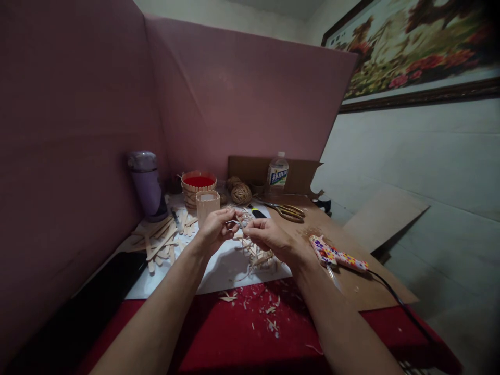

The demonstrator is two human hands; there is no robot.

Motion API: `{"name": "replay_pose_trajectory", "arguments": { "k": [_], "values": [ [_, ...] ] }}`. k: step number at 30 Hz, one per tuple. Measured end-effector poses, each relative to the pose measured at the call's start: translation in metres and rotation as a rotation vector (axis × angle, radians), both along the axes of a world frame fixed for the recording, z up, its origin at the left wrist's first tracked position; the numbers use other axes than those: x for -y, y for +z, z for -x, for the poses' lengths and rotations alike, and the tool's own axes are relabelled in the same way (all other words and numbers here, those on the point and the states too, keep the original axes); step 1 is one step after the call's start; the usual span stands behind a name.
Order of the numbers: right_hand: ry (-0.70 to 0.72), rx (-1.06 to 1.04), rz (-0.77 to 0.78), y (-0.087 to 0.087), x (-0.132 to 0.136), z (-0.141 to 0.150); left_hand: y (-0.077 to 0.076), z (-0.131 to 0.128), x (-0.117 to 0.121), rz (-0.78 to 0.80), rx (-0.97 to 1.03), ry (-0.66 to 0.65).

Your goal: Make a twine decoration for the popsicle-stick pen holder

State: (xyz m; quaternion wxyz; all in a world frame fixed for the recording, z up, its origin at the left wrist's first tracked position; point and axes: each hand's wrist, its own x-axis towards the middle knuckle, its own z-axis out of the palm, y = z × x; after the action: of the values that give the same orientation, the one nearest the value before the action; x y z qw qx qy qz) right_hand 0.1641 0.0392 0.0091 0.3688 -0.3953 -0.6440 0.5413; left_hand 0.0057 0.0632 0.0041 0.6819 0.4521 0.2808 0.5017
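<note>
My left hand (217, 227) and my right hand (269, 237) meet above the white paper (219, 271). Fingers and thumb of each are pinched together, and a thin pale strand (234, 222) runs between them. What exactly the strand is made of is too small to make out. Just beyond my left hand stands a small container of upright wooden sticks (207, 204). Below my hands lies a heap of shavings and fibre scraps (261, 259).
Loose craft sticks (158, 242) and a purple tumbler (145, 185) are on the left. Behind stand a red-lined, stick-covered pot (191, 197), a twine ball (241, 194) and a bottle (278, 172). Scissors (289, 212) and a corded glue gun (338, 256) lie on the cardboard (375, 289).
</note>
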Motion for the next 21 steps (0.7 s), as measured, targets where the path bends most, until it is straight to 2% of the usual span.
{"name": "replay_pose_trajectory", "arguments": {
  "k": [8, 11, 16, 21],
  "values": [
    [-0.007, 0.005, -0.030, 0.0015, 0.0010, 0.0007, -0.0033, -0.0023, -0.0031, 0.003, 0.027, 0.074],
    [-0.003, -0.015, -0.027, 0.0015, 0.0010, 0.0001, -0.0029, -0.0008, -0.0034, 0.002, 0.050, 0.032],
    [0.048, -0.057, 0.069, -0.0020, -0.0016, -0.0021, -0.0010, 0.0018, -0.0018, -0.005, 0.087, -0.037],
    [0.118, -0.092, 0.111, -0.0060, -0.0040, -0.0047, 0.0006, -0.0009, 0.0001, -0.021, 0.007, 0.084]
  ]
}}
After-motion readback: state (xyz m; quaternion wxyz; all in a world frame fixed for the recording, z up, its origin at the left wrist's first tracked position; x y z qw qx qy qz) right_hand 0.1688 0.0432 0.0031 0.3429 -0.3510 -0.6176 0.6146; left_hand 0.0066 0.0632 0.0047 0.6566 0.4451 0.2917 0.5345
